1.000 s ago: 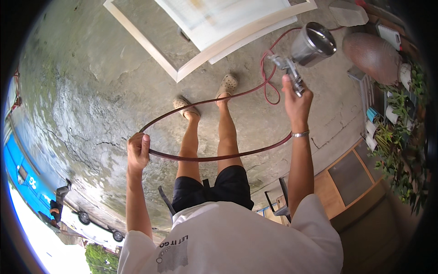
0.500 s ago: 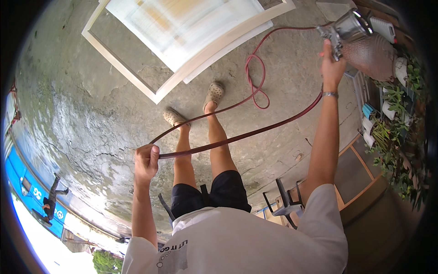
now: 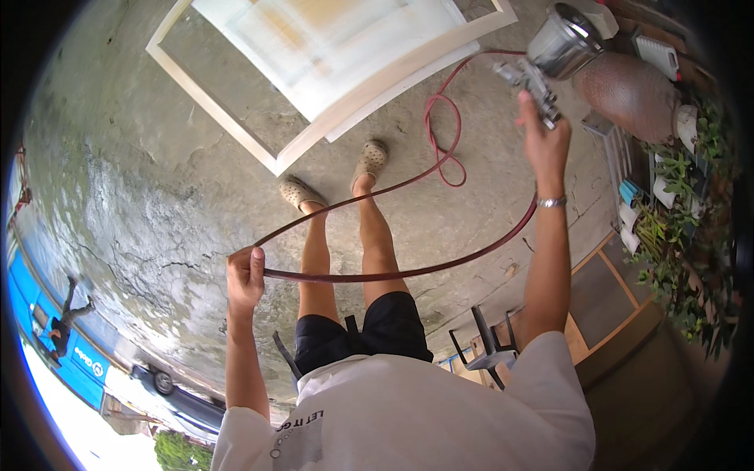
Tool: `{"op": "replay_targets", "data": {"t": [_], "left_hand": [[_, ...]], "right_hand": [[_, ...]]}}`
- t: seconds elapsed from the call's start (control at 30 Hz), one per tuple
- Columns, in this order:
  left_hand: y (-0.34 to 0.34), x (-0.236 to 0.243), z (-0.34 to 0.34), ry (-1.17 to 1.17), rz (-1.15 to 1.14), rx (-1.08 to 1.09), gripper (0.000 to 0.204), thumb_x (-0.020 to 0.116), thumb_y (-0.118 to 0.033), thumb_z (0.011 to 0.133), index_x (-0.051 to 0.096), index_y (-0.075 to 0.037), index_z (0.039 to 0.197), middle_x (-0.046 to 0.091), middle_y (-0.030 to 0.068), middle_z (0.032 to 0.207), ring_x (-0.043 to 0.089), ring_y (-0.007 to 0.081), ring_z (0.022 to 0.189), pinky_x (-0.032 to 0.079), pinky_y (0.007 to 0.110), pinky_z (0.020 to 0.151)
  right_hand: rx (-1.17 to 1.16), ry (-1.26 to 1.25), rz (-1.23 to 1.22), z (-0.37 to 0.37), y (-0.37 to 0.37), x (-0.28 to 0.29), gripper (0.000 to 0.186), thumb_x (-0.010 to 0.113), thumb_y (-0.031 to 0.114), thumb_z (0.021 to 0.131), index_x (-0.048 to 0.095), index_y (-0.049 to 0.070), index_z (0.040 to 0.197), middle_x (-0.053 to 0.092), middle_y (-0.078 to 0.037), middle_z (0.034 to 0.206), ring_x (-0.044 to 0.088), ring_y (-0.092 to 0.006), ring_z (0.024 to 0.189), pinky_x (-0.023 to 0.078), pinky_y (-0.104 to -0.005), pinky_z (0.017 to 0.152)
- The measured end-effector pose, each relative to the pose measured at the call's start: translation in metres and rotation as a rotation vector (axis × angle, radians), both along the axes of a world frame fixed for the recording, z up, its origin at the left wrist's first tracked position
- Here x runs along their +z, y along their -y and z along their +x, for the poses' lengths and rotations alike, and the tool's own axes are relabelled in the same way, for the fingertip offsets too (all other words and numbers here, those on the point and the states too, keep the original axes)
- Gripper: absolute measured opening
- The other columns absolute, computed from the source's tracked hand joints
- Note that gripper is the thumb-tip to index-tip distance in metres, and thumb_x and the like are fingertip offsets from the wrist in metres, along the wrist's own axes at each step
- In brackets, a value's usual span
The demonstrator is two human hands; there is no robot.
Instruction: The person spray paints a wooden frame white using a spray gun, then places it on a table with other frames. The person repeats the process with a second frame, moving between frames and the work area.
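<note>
At near left, the left hand [image 3: 246,277] wraps around a dark red hose [image 3: 377,277] that bows away rightward. Mottled, cracked concrete [image 3: 157,196] opens leftward; beige perforated clogs [image 3: 371,159] stand just beside the near corner of a wooden frame [image 3: 212,104]. Farther right, the right hand [image 3: 547,147] grips a spray gun [image 3: 542,88], its silvery metal cup [image 3: 556,45] smooth and cylindrical. Beyond lies a streaked white panel [image 3: 338,55].

A brown jar [image 3: 628,98] sits at two o'clock, leafy plants [image 3: 658,235] at three, a dark chair [image 3: 495,359] between four and five. Between seven and eight are a car [image 3: 187,405] and tree [image 3: 179,455]; past eight, another person [image 3: 60,330] by a blue wall [image 3: 23,284].
</note>
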State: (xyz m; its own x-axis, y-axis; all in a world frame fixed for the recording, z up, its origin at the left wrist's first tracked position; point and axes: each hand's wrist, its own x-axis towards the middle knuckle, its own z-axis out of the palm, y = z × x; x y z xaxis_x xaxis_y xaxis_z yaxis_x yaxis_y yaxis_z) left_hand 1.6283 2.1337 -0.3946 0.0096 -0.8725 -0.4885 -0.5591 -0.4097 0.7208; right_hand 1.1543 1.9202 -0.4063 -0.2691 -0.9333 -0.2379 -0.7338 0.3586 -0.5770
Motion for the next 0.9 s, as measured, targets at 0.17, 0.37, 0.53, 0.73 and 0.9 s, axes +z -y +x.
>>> {"op": "replay_targets", "data": {"t": [0.17, 0.37, 0.53, 0.73, 0.9], "left_hand": [[-0.018, 0.000, 0.053, 0.050, -0.054, 0.004, 0.054, 0.044, -0.030, 0.106, 0.037, 0.001, 0.062, 0.035, 0.0066, 0.056, 0.030, 0.0172, 0.053, 0.025, 0.037, 0.051], [-0.039, 0.004, 0.105, 0.045, -0.107, -0.028, 0.053, 0.045, -0.026, 0.106, 0.040, 0.002, 0.061, 0.038, 0.0082, 0.056, 0.033, 0.0186, 0.053, 0.026, 0.037, 0.052], [-0.056, 0.003, 0.135, 0.015, -0.106, -0.018, 0.052, 0.048, -0.023, 0.104, 0.040, 0.003, 0.061, 0.037, 0.0101, 0.056, 0.034, 0.0224, 0.053, 0.027, 0.038, 0.053], [-0.065, -0.002, 0.147, 0.008, -0.079, -0.072, 0.049, 0.052, -0.018, 0.102, 0.038, 0.004, 0.060, 0.034, 0.0141, 0.054, 0.031, 0.0295, 0.052, 0.029, 0.041, 0.053], [-0.060, -0.004, 0.131, 0.012, -0.065, -0.144, 0.050, 0.052, -0.019, 0.102, 0.037, 0.004, 0.059, 0.034, 0.0144, 0.054, 0.032, 0.0308, 0.052, 0.029, 0.041, 0.053]], "right_hand": [[0.033, 0.193, 0.001, 0.085, -0.064, 0.009, 0.036, 0.071, 0.035, 0.092, 0.070, 0.000, 0.082, 0.062, -0.004, 0.059, 0.055, -0.0130, 0.052, 0.044, -0.0325, 0.051], [0.150, 0.307, 0.056, 0.167, -0.126, 0.011, 0.029, 0.070, 0.027, 0.093, 0.067, -0.001, 0.086, 0.056, -0.005, 0.061, 0.050, -0.0120, 0.053, 0.041, -0.0313, 0.051], [0.254, 0.410, 0.155, 0.224, -0.169, 0.023, 0.027, 0.071, 0.026, 0.092, 0.067, 0.000, 0.086, 0.058, -0.009, 0.063, 0.052, -0.0184, 0.053, 0.042, -0.0336, 0.052], [0.369, 0.546, 0.330, 0.245, -0.217, 0.023, 0.030, 0.072, 0.028, 0.091, 0.064, 0.000, 0.083, 0.061, -0.014, 0.067, 0.060, -0.0300, 0.058, 0.046, -0.0365, 0.055], [0.342, 0.550, 0.322, 0.235, -0.222, 0.023, 0.031, 0.073, 0.030, 0.089, 0.065, 0.001, 0.082, 0.062, -0.015, 0.068, 0.062, -0.0305, 0.059, 0.048, -0.0373, 0.056]]}}
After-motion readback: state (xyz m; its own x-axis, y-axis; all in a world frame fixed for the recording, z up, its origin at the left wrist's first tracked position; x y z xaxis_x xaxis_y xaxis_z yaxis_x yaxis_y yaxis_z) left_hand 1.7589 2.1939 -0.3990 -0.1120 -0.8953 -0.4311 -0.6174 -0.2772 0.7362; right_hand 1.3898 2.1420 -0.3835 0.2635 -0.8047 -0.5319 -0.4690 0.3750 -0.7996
